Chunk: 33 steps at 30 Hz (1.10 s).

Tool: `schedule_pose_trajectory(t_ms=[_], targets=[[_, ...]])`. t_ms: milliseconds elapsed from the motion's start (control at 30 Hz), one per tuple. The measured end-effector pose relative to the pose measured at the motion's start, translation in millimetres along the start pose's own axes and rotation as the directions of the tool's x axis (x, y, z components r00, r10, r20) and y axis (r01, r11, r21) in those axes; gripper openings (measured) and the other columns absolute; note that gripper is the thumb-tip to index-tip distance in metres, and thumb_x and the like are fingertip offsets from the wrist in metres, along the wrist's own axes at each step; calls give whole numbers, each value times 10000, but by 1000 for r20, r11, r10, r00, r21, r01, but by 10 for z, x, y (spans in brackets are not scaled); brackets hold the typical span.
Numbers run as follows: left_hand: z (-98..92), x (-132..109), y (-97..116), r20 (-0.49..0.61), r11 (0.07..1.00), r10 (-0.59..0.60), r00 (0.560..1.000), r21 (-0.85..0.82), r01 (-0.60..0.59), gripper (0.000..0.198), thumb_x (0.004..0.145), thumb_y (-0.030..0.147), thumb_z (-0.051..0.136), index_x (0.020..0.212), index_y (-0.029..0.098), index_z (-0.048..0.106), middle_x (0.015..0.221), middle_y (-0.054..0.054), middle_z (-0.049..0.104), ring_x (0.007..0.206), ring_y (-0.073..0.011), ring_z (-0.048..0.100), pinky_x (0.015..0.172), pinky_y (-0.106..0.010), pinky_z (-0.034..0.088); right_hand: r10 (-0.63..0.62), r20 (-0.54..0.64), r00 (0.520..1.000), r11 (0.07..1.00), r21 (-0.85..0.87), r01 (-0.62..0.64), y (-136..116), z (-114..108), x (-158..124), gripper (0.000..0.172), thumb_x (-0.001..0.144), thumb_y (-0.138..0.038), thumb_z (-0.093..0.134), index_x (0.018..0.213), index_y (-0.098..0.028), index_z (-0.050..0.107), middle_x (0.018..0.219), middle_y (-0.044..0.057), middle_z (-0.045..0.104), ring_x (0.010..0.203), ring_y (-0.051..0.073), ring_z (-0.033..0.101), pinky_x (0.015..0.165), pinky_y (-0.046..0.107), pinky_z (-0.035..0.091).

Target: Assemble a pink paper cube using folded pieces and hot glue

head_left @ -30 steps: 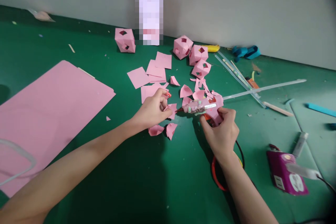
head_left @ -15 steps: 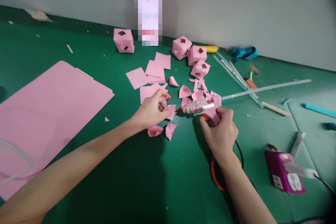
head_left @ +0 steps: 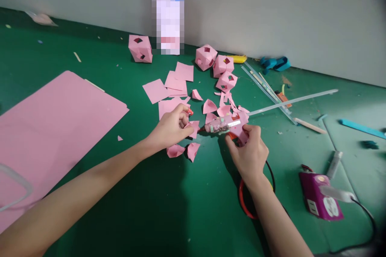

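My right hand (head_left: 251, 150) is closed round the handle of a pink glue gun (head_left: 224, 123), with a long clear glue stick (head_left: 292, 101) sticking out of its back. The gun's nozzle meets the edge of a small pink paper piece (head_left: 194, 128). My left hand (head_left: 175, 126) pinches that piece between thumb and finger, and a small red thing (head_left: 189, 111) shows at its fingertips. Two curled paper pieces, one of them a folded scrap (head_left: 193, 151), lie just below. Several more curved paper pieces (head_left: 210, 106) lie beyond the nozzle.
Paper squares (head_left: 155, 90) lie behind my left hand. Folded paper balls (head_left: 206, 57) and a paper cube (head_left: 140, 49) stand near the wall. A large pink sheet (head_left: 60, 128) covers the left. At right are a purple power box (head_left: 321, 196), a cable and sticks (head_left: 268, 90).
The whole view has shifted slightly. The nozzle now sits closer to the paper piece in my left hand and touches its edge. Both hands keep their holds.
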<state>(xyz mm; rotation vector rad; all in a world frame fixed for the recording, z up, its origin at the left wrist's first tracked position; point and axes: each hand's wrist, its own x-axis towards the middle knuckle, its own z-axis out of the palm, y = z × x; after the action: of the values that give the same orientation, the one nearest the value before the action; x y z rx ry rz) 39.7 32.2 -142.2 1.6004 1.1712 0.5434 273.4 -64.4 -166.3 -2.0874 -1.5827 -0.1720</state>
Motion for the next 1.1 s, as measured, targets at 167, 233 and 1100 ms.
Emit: schedule_pose_trajectory(t_ms=[167, 233, 1100], targets=[[-3, 6, -6, -3, 1000, 7, 1000, 2, -7, 339, 743, 153, 631, 1046, 236, 503, 754, 74, 578, 659, -125, 572, 726, -291, 487, -2, -11, 1000, 1000, 3, 2, -5, -4, 5, 369, 855, -537, 606, 1066, -246, 525, 931, 76, 721, 788, 267, 689, 614, 312, 456], [-6, 9, -8, -3, 1000, 8, 1000, 4, -8, 338, 739, 148, 629, 1040, 235, 503, 746, 76, 574, 655, -125, 567, 722, -289, 485, -2, -9, 1000, 1000, 7, 2, -3, -4, 4, 366, 856, -536, 603, 1065, -246, 522, 933, 80, 721, 789, 266, 687, 614, 313, 457], [-8, 7, -28, 52, 1000, 16, 999, 1, -16, 310, 762, 161, 622, 1034, 233, 492, 723, 84, 503, 652, -118, 517, 684, -276, 430, 37, -57, 998, 998, 62, -34, -8, 31, 2, 416, 816, -512, 664, 1092, -240, 512, 906, 56, 693, 736, 243, 665, 640, 330, 469]])
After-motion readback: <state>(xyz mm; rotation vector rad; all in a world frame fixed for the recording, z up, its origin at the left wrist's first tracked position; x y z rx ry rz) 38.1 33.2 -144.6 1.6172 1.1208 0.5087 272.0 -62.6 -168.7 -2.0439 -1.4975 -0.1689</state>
